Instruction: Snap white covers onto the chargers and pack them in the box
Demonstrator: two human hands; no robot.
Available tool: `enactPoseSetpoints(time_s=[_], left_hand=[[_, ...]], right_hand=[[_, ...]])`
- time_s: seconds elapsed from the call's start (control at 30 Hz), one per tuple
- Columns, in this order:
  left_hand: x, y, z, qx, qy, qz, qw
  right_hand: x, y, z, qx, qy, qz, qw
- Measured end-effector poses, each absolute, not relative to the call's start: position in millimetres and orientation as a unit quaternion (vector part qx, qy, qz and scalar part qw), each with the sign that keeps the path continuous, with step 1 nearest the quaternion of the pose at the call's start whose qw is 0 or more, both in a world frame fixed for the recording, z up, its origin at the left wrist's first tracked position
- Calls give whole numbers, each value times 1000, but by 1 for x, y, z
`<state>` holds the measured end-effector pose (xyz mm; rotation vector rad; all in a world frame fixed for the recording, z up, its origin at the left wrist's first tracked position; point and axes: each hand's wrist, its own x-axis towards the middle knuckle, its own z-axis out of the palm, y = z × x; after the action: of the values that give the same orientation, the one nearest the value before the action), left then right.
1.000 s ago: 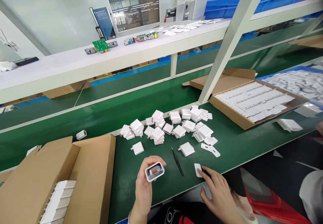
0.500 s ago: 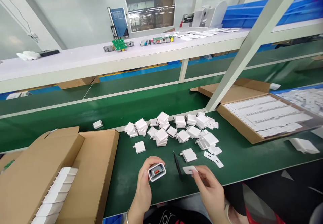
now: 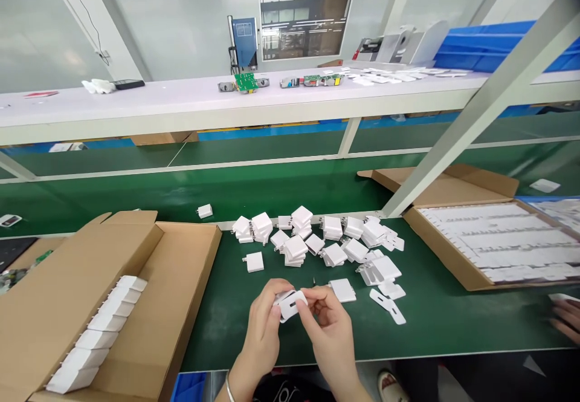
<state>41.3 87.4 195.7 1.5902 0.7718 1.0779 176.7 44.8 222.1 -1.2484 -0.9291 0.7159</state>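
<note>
My left hand [image 3: 263, 323] is closed around a white charger housing [image 3: 280, 297], its open end turned toward me. Between the thumb and fingers of my right hand [image 3: 330, 329] is a white end cap [image 3: 293, 306] with a slot in it. The cap lies against the housing's open end, slightly tilted, with a dark gap along its upper edge. Just beyond my right hand lies another white charger [image 3: 343, 290]. Two loose slotted caps [image 3: 388, 306] overlap on the green bench to the right. My fingers hide most of the housing.
Several white chargers [image 3: 294, 248] are heaped ahead on the green bench [image 3: 217, 323]. An open cardboard box [image 3: 190, 305] with a row of chargers stands left; a fuller box [image 3: 446, 257] stands right. Another person's hand [image 3: 566, 317] shows at the right edge. A shelf [image 3: 181, 103] carries circuit boards.
My right hand has moved left and brought the cap onto the housing's open end. The view has turned left. Another person's hand has appeared at the right edge.
</note>
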Motion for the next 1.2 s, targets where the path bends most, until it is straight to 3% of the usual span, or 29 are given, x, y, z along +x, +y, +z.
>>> enactPoseSetpoints(time_s=[0.47,0.7,0.93,1.2], left_hand=[[43,93,189,622,309,465,550],[41,89,191,643,310,464,525],[38,90,183,687,405,391,459],[38,90,170,640,385,391,538]], right_hand=[[185,56,213,-538,-448,378,606],[190,61,206,-503,-515,510,470],[189,65,186,-518,-500,477,504],[185,66,164,-538,-453,486,519]])
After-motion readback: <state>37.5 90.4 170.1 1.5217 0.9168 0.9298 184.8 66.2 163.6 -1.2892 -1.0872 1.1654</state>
